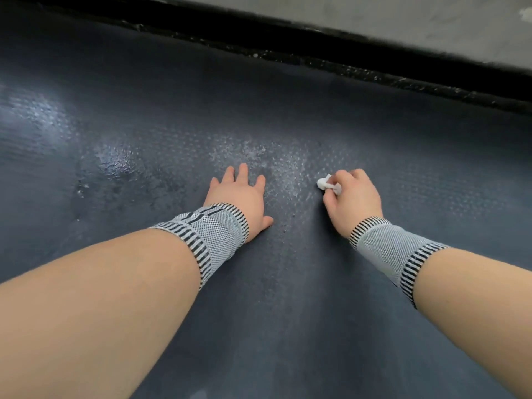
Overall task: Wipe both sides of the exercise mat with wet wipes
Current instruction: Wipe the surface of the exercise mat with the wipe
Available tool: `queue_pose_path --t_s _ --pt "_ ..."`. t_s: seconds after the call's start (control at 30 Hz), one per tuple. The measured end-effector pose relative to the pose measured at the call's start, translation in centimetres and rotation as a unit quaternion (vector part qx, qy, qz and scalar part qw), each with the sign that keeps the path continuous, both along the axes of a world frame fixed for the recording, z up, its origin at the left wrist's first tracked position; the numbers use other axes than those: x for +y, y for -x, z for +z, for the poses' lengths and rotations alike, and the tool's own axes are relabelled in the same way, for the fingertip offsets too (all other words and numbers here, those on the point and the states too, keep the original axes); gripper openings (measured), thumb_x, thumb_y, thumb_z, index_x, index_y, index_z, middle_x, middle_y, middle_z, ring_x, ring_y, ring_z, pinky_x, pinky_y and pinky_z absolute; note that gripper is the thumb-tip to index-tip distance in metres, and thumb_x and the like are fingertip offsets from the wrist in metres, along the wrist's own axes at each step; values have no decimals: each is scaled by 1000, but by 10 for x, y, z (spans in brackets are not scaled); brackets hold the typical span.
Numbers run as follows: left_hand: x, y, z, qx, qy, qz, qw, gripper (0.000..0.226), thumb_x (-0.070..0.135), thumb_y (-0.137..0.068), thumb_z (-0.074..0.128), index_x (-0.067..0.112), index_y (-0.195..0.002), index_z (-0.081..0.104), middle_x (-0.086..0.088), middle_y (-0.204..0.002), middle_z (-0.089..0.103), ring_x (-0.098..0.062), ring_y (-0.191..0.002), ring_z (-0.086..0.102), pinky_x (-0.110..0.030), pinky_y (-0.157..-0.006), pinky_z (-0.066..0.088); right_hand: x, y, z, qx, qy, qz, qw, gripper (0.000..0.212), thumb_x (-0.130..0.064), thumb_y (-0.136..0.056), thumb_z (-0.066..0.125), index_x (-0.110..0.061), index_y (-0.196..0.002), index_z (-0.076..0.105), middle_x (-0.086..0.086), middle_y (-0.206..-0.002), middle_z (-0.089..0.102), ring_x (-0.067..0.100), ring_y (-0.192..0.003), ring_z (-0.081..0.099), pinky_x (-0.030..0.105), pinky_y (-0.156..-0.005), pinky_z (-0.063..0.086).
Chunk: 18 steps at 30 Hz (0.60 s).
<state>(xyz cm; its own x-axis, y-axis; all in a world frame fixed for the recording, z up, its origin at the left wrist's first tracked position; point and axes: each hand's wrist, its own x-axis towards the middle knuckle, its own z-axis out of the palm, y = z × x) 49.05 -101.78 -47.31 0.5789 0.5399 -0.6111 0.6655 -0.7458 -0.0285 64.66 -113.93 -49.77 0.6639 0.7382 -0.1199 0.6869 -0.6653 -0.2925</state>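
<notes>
Mat: the dark exercise mat (288, 298) fills almost the whole view, lying flat, its far edge running along a black strip (374, 64) below a grey wall (374, 15)
Left hand: the left hand (237, 197) is spread, palm down, pressing on the mat near the middle, bracing it
Right hand: the right hand (352, 197) curls round a bunched white wet wipe (328, 184), pinching it against the mat just beside the left hand
Wet patches: a glossy sheen (115, 162) shows toward the left edge and ahead of the fingers; nearer the person the surface looks dull
Stage: mid-wipe on this side, I'd say; the underside can't be seen
Risk: the wipe is balled up small, so strokes may leave unwiped stripes
Risk: a wet surface under the bracing palm could let it slip
Wrists: both wear striped knit wrist supports (213, 234)
</notes>
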Motion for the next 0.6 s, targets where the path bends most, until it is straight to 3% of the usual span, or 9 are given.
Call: queue_pose_path --t_s 0.1,0.2,0.23,0.3,0.37,0.43,0.5,0.6 --pt "0 2 1 9 5 4 1000 88 64 -93 44 24 -157 -2 -11 -163 -12 -34 -150 -2 -53 -120 16 -12 33 1 35 -55 100 993 17 -11 -84 60 -9 -100 67 12 -99 56 34 -80 60 35 -71 47" --pt "-1 2 0 5 9 9 1000 88 64 -93 44 26 -157 -3 -10 -163 -13 -33 -150 -3 -52 -119 17 -21 48 2 70 -27 275 958 15 -7 -82 60 -8 -95 67 14 -93 56 37 -68 60 39 -63 52" --pt "-1 3 1 3 10 11 1000 88 64 -93 44 26 -157 -3 -9 -163 -13 -32 -151 -3 -52 -119 17 -18 38 1 64 -14 290 955 16 -7 -82 58 -7 -95 67 14 -95 56 38 -70 60 40 -64 52" --pt "-1 3 1 -2 10 16 1000 88 64 -92 45 27 -157 -2 -8 -164 -13 -32 -151 -3 -51 -120 18 -4 5 0 18 1 213 977 18 -9 -85 54 -8 -99 65 15 -100 54 38 -81 59 38 -70 47" --pt "-1 5 -2 -13 9 19 1000 88 65 -92 45 28 -157 -1 -7 -164 -12 -31 -151 -3 -51 -120 19 7 -24 -1 -26 4 66 998 20 -12 -87 52 -10 -104 63 14 -105 54 36 -91 57 34 -74 42" --pt "-1 7 -6 -21 5 18 1000 88 67 -91 45 29 -157 0 -7 -164 -11 -31 -151 -2 -50 -120 20 12 -15 1 -17 12 -10 1000 22 -15 -90 49 -12 -108 61 11 -109 53 33 -94 56 30 -74 38" --pt "0 8 -8 -25 1 17 1000 90 68 -90 45 29 -157 0 -7 -164 -10 -31 -151 -2 -47 -120 21 9 22 4 27 22 90 995 23 -16 -91 48 -15 -110 60 10 -110 51 33 -94 56 30 -77 41" --pt "1 6 -7 -16 3 19 1000 90 68 -89 46 29 -157 0 -7 -164 -10 -29 -151 -3 -44 -121 19 -5 53 6 79 15 288 954 26 -13 -91 48 -15 -113 61 11 -110 50 34 -90 58 37 -80 48"
